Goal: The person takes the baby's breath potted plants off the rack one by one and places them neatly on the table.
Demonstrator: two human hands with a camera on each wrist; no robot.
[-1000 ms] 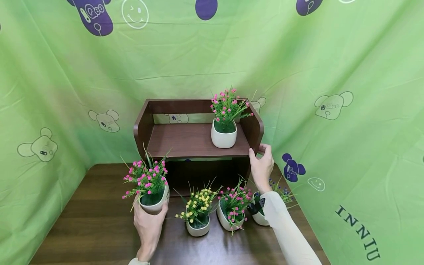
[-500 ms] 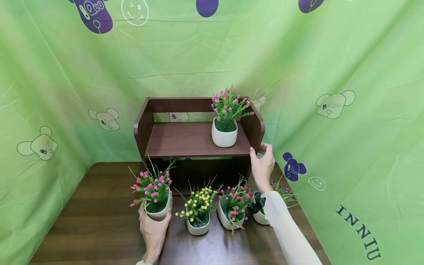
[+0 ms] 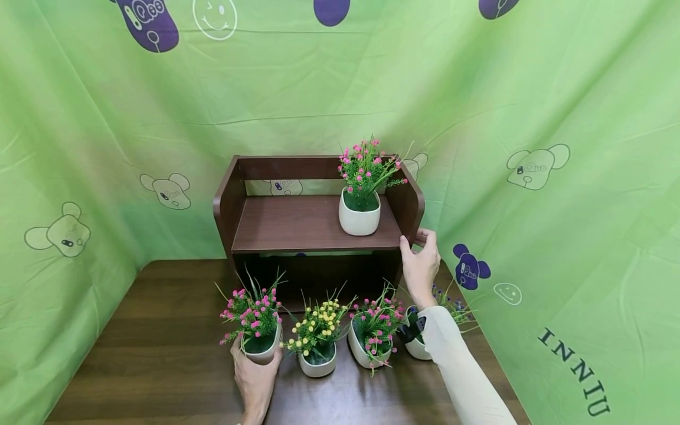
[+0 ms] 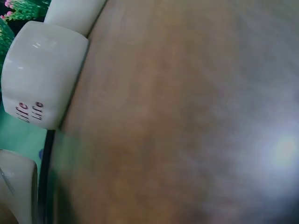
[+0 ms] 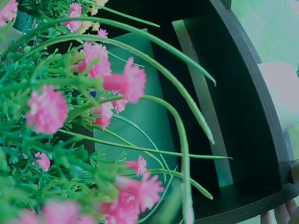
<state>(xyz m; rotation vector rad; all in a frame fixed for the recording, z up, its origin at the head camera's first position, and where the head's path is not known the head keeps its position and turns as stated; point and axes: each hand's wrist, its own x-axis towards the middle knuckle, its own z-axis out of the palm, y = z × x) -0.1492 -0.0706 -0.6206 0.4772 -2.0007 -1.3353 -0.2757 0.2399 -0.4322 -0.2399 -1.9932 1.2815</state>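
Observation:
My left hand [image 3: 256,375] grips a white pot of pink flowers [image 3: 262,354] from the near side, low over the table and just left of the yellow-flowered pot [image 3: 317,369]. In the left wrist view, a white pot with "Life" lettering [image 4: 44,74] shows at upper left. My right hand [image 3: 421,265] holds the front edge of the right side panel of a dark brown two-tier shelf [image 3: 313,227]. A few of its fingertips [image 5: 282,214] appear at the lower right of the right wrist view. On the upper tier stands another pink-flowered plant in a white pot [image 3: 359,219].
Right of the yellow plant stands another potted pink plant [image 3: 366,351], tilted in view. A purple-flowered pot [image 3: 418,349] is partly hidden behind my right forearm. The brown table [image 3: 159,330] runs up to a green printed cloth [image 3: 297,77] around the back and sides.
My left hand has moved right and toward me with the pink-flowered pot, bringing it alongside the yellow one. My right hand stays on the shelf.

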